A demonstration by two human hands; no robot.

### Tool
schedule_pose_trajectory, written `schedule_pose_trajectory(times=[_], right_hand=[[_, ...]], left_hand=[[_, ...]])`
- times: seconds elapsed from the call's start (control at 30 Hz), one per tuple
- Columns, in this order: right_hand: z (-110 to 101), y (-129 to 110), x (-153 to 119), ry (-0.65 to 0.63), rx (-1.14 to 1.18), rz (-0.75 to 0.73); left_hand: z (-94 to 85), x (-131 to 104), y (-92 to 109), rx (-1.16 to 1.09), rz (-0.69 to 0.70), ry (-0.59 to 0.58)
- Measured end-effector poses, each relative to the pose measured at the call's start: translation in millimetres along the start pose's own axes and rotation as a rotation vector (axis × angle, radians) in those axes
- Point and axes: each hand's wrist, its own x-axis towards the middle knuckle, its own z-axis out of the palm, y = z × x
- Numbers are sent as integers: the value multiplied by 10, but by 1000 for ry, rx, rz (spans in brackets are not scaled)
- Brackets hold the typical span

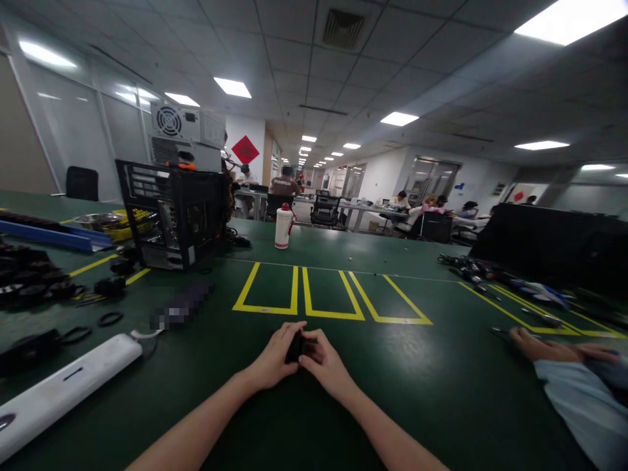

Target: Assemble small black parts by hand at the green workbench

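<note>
Just above the green table (pixel 275 425), my left hand (pixel 275 358) and my right hand (pixel 326 367) meet around a small black object (pixel 294 348). Its kind cannot be made out, since fingers cover most of it. The left fingers wrap over its far side and the thumb presses from the near side. On the other side, the right thumb and fingertips touch its edge, curled and closed on it. Beyond both hands lie yellow tape outlines (pixel 333 315) on the tabletop.
A white bottle with a red cap (pixel 283 227) stands farther back. To the left are a black computer case (pixel 191 219), a long white device (pixel 73 392), a blue tray (pixel 59 234) and black parts. At right, a co-worker's hand (pixel 542 345) rests near cables (pixel 466 267) and tools.
</note>
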Motion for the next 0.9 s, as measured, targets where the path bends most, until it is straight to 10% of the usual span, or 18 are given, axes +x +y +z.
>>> schedule_pose_trajectory(times=[0.9], right_hand=[[1,85,-6,26,27,-8]], left_hand=[[54,-26,-45,106,58,20]])
